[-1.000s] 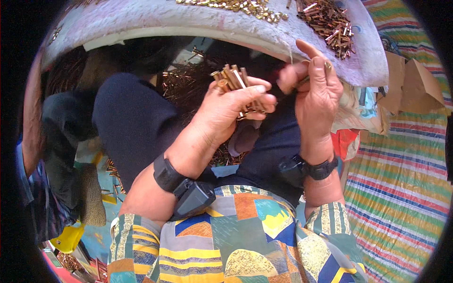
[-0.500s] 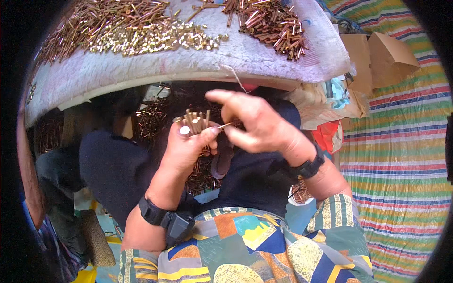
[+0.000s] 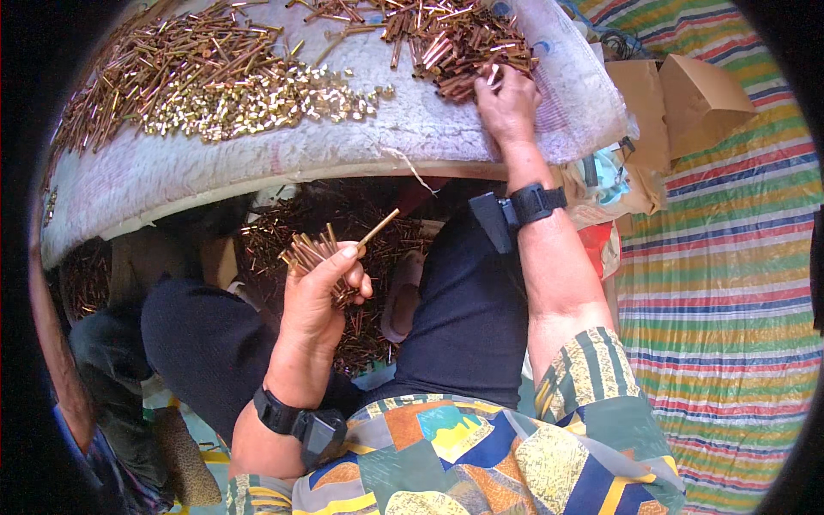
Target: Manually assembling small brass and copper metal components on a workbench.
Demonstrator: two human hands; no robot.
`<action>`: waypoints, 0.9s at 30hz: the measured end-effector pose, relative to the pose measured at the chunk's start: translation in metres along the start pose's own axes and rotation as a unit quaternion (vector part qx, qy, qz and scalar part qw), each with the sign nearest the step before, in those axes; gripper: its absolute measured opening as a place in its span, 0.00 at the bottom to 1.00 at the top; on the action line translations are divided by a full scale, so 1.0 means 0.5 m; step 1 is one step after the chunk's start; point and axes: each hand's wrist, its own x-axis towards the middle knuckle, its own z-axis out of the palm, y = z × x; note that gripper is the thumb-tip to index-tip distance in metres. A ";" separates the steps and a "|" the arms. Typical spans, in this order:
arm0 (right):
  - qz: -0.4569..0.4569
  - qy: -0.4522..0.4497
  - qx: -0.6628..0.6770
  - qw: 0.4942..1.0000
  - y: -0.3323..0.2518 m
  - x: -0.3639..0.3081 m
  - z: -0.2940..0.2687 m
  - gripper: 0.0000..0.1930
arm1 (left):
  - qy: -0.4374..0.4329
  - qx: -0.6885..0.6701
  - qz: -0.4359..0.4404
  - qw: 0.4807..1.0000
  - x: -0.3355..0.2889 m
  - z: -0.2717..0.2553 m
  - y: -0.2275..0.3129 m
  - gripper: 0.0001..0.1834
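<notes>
My left hand is closed round a bundle of thin brass-coloured bolts, above the gap between my knees. Between its thumb and forefinger one longer bolt sticks out up and to the right. My right hand reaches over the table's far right part, fingertips curled into a pile of brass-coloured metal tubes. A shiny pale tube shows between its fingers; the fingertips are partly hidden.
On the cloth-covered table lie a heap of long bolts and a band of small shiny nuts. Below is a mass of metal pieces. Cardboard boxes stand right, on a striped sheet. Another person's arm is at far left.
My right hand has left the left hand and moved up and right to the tube pile. My left hand has shifted slightly left and lower, still holding the bundle.
</notes>
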 end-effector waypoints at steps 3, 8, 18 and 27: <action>-0.087 0.029 -0.053 0.994 -0.067 -0.051 0.004 0.19 | 0.017 0.007 -0.007 1.000 -0.003 0.004 0.000 0.08; -0.163 0.057 -0.034 0.984 -0.137 -0.092 0.011 0.20 | 0.050 0.029 -0.015 0.998 -0.001 0.019 0.002 0.08; -0.023 0.113 0.209 0.971 -0.048 -0.071 -0.081 0.10 | 0.050 0.027 0.008 0.998 0.003 0.008 0.002 0.09; -0.027 -0.109 -0.089 0.990 0.022 -0.003 -0.079 0.17 | 0.033 0.027 0.009 0.999 0.010 -0.010 -0.007 0.08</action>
